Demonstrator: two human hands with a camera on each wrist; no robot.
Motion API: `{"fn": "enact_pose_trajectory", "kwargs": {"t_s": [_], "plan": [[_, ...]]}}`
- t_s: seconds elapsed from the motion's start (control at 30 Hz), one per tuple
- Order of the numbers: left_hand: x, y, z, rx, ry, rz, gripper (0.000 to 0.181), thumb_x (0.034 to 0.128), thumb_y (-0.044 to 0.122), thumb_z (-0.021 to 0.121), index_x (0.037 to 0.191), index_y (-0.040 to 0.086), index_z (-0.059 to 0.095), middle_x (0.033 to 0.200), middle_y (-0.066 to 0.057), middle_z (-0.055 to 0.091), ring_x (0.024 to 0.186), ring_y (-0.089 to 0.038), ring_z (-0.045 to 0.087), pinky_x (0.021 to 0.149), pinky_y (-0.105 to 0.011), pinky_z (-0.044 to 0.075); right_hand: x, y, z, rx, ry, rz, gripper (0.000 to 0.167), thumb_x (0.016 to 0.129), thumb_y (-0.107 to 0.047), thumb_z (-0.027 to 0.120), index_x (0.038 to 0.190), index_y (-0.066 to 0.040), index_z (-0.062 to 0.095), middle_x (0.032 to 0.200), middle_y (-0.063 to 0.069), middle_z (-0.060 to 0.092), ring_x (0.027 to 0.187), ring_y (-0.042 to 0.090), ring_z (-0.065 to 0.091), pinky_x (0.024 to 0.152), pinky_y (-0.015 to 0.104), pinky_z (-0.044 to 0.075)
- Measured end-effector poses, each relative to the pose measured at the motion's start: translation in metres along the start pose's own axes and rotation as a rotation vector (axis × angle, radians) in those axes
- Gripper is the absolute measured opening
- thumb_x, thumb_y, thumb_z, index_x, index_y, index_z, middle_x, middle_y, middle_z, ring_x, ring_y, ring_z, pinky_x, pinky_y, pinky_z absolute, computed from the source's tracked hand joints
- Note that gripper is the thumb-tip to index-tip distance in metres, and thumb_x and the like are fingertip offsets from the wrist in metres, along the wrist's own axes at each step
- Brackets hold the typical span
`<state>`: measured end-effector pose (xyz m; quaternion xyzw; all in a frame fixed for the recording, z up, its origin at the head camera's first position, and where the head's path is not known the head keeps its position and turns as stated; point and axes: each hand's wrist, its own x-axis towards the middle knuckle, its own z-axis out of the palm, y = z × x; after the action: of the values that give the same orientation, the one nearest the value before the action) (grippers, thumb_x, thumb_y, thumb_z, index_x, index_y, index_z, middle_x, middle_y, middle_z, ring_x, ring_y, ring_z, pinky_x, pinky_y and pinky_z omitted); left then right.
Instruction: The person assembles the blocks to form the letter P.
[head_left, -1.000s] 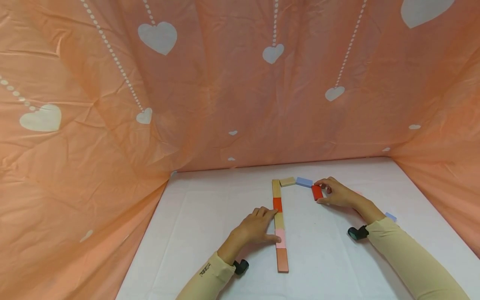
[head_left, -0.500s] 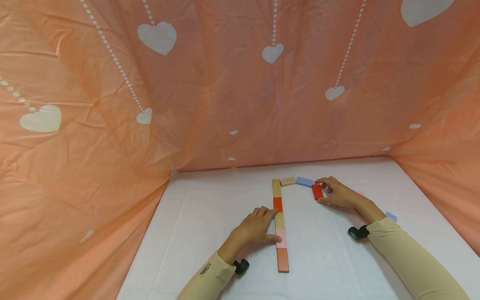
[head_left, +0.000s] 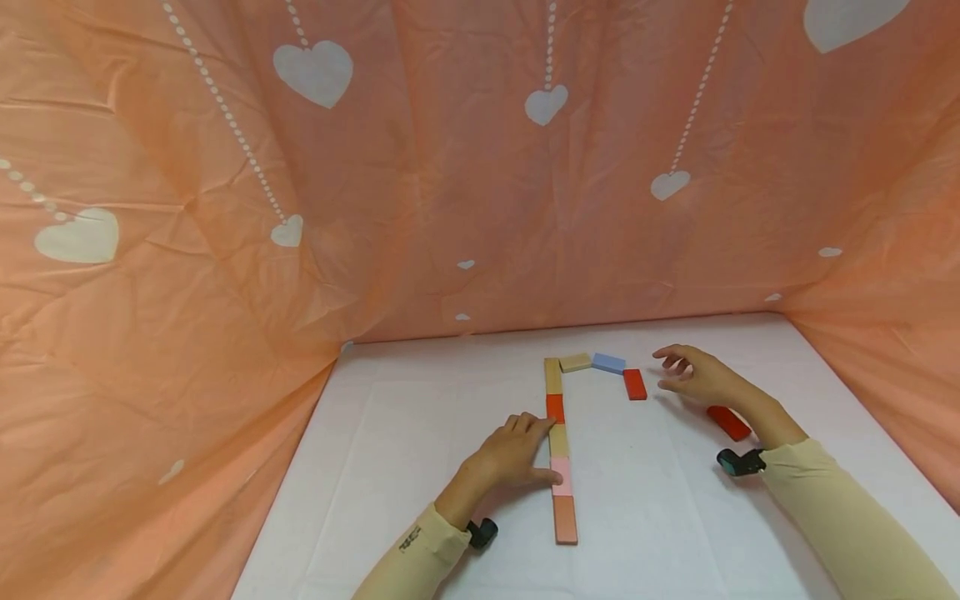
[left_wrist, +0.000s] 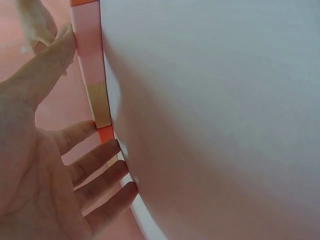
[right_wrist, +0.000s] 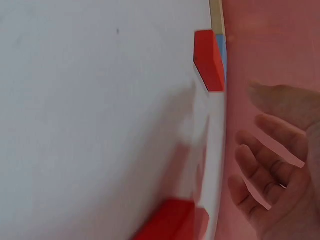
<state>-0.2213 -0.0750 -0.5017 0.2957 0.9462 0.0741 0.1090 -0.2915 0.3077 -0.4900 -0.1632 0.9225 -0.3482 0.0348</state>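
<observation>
A straight column of blocks runs front to back: an orange-brown block, a pink block, a wooden one, a red one and another wooden one. From its far end a wooden block, a blue block and a red block bend rightward. My left hand touches the column's left side, thumb at the pink block, fingers spread. My right hand hovers right of the bent end's red block, fingers loosely bent, holding nothing.
Another red block lies under my right wrist, showing also at the bottom of the right wrist view. A white cloth covers the table; an orange curtain with white hearts hangs behind and at the sides.
My right hand has let go of the red block at the bent end and moved right, uncovering another red block below the wrist. The left hand has stayed in place.
</observation>
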Motion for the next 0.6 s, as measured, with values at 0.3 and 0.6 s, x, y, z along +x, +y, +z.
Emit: {"fn": "enact_pose_trajectory", "kwargs": {"t_s": [0.3,0.6], "plan": [[0.0,-0.001,0.001,0.007,0.002,0.008,0.094,0.0911,0.06,0.08,0.165,0.018,0.041,0.149,-0.007,0.053,0.136,-0.024,0.051,0.113,-0.038,0.048,-0.022,0.01,-0.017,-0.039,0.034,0.022,0.051,0.096,-0.016,0.082,0.138,0.006,0.061,0.121,0.025,0.066,0.104,0.034,0.061,0.078,0.029,0.055],[0.0,0.0,0.0,-0.009,-0.002,-0.001,0.094,0.0909,0.059,0.081,0.165,0.017,0.041,0.148,-0.008,0.053,0.137,-0.026,0.051,0.114,-0.039,0.047,-0.04,0.029,-0.025,-0.073,0.091,0.023,0.047,0.093,-0.012,0.083,0.132,0.008,0.065,0.116,0.025,0.066,0.1,0.033,0.058,0.077,0.029,0.051]]}}
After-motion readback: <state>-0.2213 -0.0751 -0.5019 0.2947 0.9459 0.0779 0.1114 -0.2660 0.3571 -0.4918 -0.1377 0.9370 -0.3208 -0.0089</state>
